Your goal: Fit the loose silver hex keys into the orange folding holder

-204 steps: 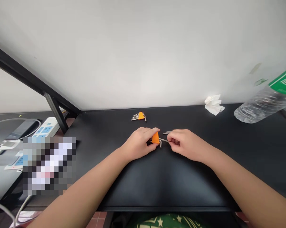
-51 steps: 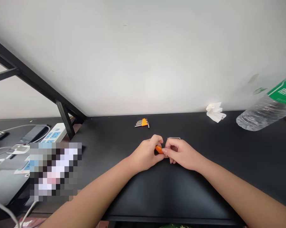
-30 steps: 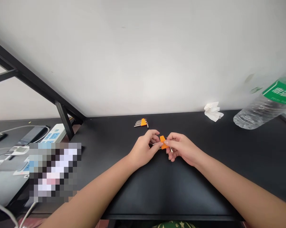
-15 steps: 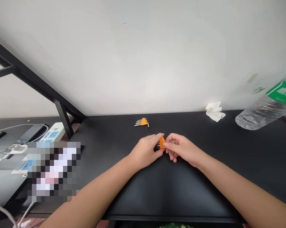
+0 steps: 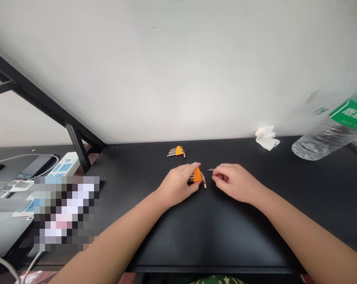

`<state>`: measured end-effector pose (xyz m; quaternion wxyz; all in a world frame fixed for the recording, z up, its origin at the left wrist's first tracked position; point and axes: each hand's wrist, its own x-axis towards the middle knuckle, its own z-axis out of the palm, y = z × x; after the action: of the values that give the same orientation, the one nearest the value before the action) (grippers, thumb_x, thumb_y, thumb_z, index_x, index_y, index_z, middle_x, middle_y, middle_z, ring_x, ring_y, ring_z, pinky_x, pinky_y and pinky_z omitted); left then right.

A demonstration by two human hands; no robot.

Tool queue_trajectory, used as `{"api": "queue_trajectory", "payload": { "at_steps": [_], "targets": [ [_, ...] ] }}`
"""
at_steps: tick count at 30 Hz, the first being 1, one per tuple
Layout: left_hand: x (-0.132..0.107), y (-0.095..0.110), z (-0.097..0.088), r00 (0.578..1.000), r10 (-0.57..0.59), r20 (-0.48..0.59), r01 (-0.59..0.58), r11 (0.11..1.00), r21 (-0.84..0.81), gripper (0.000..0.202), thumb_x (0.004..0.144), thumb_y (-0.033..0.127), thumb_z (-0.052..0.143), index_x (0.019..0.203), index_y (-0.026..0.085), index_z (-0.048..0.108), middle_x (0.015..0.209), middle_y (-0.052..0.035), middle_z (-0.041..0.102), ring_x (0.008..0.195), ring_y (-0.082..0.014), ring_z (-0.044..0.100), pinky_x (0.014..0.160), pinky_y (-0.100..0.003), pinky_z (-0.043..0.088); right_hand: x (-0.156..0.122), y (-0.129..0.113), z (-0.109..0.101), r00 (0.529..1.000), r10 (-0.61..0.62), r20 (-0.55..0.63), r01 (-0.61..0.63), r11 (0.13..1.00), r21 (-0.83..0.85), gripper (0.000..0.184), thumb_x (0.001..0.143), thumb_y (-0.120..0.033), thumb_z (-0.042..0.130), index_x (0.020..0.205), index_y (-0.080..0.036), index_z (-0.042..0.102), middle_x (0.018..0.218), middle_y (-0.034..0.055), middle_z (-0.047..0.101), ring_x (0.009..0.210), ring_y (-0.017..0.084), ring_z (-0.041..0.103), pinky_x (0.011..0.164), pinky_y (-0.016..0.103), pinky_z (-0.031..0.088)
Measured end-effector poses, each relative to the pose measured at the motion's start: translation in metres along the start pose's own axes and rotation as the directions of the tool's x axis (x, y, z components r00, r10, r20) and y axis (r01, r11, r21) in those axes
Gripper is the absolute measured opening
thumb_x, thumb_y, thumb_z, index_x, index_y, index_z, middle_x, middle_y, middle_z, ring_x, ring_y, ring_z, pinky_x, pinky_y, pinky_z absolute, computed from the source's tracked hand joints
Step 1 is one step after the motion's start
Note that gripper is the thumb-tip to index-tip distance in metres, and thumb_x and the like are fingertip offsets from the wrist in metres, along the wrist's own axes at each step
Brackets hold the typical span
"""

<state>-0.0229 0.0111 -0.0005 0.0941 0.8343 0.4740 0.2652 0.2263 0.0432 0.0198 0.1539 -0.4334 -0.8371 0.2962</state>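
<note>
My left hand (image 5: pixel 178 183) is closed around an orange hex key holder (image 5: pixel 198 174), thumb and fingers on its two edges. Several metal hex keys run through that holder, their short bent ends (image 5: pixel 204 182) sticking out on the right. A small gap to the right, my right hand (image 5: pixel 233 181) rests low over the table with its fingers curled in. Thin hex keys (image 5: pixel 210 170) poke out leftward from its fingertips; the rest of them is hidden under the hand. Farther back lies a second orange holder (image 5: pixel 179 150) filled with hex keys.
The black table (image 5: pixel 131 165) meets a white wall. At the back right are a crumpled tissue (image 5: pixel 266 138) and a clear plastic bottle (image 5: pixel 317 140) with a green label. On the left are a black metal frame (image 5: pixel 77 144), a power strip (image 5: pixel 64 165), cables and a blurred-out patch.
My right hand has let go of the orange holder and moved slightly right, fingers now curled at the thin hex keys. The left hand has shifted slightly left with the holder.
</note>
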Motion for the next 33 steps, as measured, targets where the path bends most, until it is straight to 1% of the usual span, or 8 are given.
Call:
{"api": "queue_trajectory", "payload": {
  "at_steps": [2, 4, 8, 14, 16, 19, 23, 33],
  "targets": [
    [0.001, -0.003, 0.0, 0.999, 0.01, 0.051, -0.01, 1.0, 0.005, 0.054, 0.088, 0.016, 0.063, 0.141, 0.02, 0.054, 0.094, -0.0023, 0.07, 0.077, -0.0166, 0.068, 0.07, -0.029, 0.057, 0.002, 0.011, -0.003, 0.997, 0.004, -0.072, -0.019, 0.978, -0.208, 0.017, 0.099, -0.027, 0.057, 0.092, -0.021, 0.071, 0.093, 0.0041, 0.066, 0.076, 0.017, 0.062, 0.068, 0.032, 0.046],
    [0.001, -0.007, 0.002, 0.996, 0.029, 0.08, -0.031, 0.999, 0.016, 0.058, 0.089, 0.016, 0.061, 0.146, 0.021, 0.05, 0.093, -0.0017, 0.069, 0.077, -0.0164, 0.067, 0.07, -0.028, 0.056, 0.004, 0.018, -0.003, 0.998, -0.003, -0.061, -0.016, 0.952, -0.305, 0.018, 0.101, -0.024, 0.054, 0.096, -0.022, 0.071, 0.099, 0.0058, 0.065, 0.081, 0.018, 0.063, 0.07, 0.032, 0.047],
    [0.001, -0.01, 0.005, 0.995, 0.052, 0.087, -0.055, 0.998, 0.03, 0.062, 0.089, 0.016, 0.06, 0.15, 0.022, 0.048, 0.094, -0.0021, 0.069, 0.079, -0.0173, 0.067, 0.071, -0.03, 0.057, 0.005, 0.016, 0.0, 1.0, -0.005, -0.017, -0.003, 0.91, -0.415, 0.022, 0.1, -0.016, 0.05, 0.088, -0.02, 0.068, 0.094, 0.007, 0.063, 0.083, 0.02, 0.063, 0.068, 0.031, 0.044],
    [0.001, -0.008, 0.005, 0.998, -0.003, 0.07, 0.005, 0.999, -0.033, 0.061, 0.087, 0.016, 0.064, 0.146, 0.025, 0.05, 0.104, -0.0029, 0.073, 0.089, -0.0184, 0.071, 0.082, -0.032, 0.06, -0.001, 0.0, 0.004, 0.991, 0.128, 0.033, -0.099, 0.883, -0.458, 0.019, 0.086, -0.008, 0.056, 0.072, -0.02, 0.053, 0.086, 0.0052, 0.061, 0.059, 0.014, 0.05, 0.054, 0.031, 0.03],
    [0.001, -0.008, 0.005, 0.997, -0.039, 0.066, 0.041, 0.998, -0.039, 0.058, 0.085, 0.016, 0.068, 0.14, 0.024, 0.054, 0.108, -0.0038, 0.074, 0.094, -0.0202, 0.073, 0.085, -0.034, 0.061, -0.003, -0.005, 0.004, 0.992, 0.124, 0.039, -0.098, 0.906, -0.411, 0.019, 0.084, -0.009, 0.056, 0.071, -0.021, 0.048, 0.084, 0.0043, 0.061, 0.057, 0.013, 0.049, 0.054, 0.03, 0.028],
    [0.001, -0.007, 0.005, 0.998, -0.044, 0.054, 0.046, 0.998, -0.032, 0.049, 0.084, 0.017, 0.07, 0.131, 0.024, 0.059, 0.107, -0.0038, 0.075, 0.096, -0.0216, 0.074, 0.09, -0.037, 0.06, -0.005, -0.011, 0.004, 0.998, 0.052, 0.034, -0.043, 0.971, -0.233, 0.019, 0.085, -0.011, 0.055, 0.075, -0.022, 0.043, 0.075, 0.0006, 0.059, 0.062, 0.015, 0.05, 0.056, 0.029, 0.029],
    [0.002, -0.006, 0.003, 0.998, -0.014, 0.057, 0.016, 0.999, -0.049, 0.048, 0.084, 0.017, 0.069, 0.131, 0.024, 0.059, 0.102, -0.0018, 0.075, 0.092, -0.0197, 0.073, 0.089, -0.036, 0.06, -0.005, -0.013, 0.003, 1.0, -0.014, 0.019, 0.014, 1.0, 0.001, 0.014, 0.087, -0.014, 0.053, 0.08, -0.024, 0.046, 0.069, -0.0037, 0.055, 0.062, 0.014, 0.047, 0.058, 0.028, 0.032],
    [0.003, -0.007, 0.005, 0.996, 0.082, 0.037, -0.083, 0.997, 0.002, 0.046, 0.087, 0.019, 0.064, 0.133, 0.023, 0.058, 0.093, -0.0021, 0.072, 0.083, -0.0194, 0.069, 0.082, -0.035, 0.058, -0.003, -0.011, -0.001, 1.0, 0.002, 0.019, -0.006, 0.983, 0.185, 0.014, 0.096, -0.027, 0.053, 0.082, -0.024, 0.056, 0.07, -0.003, 0.059, 0.061, 0.014, 0.048, 0.059, 0.028, 0.037]
  ]
}}
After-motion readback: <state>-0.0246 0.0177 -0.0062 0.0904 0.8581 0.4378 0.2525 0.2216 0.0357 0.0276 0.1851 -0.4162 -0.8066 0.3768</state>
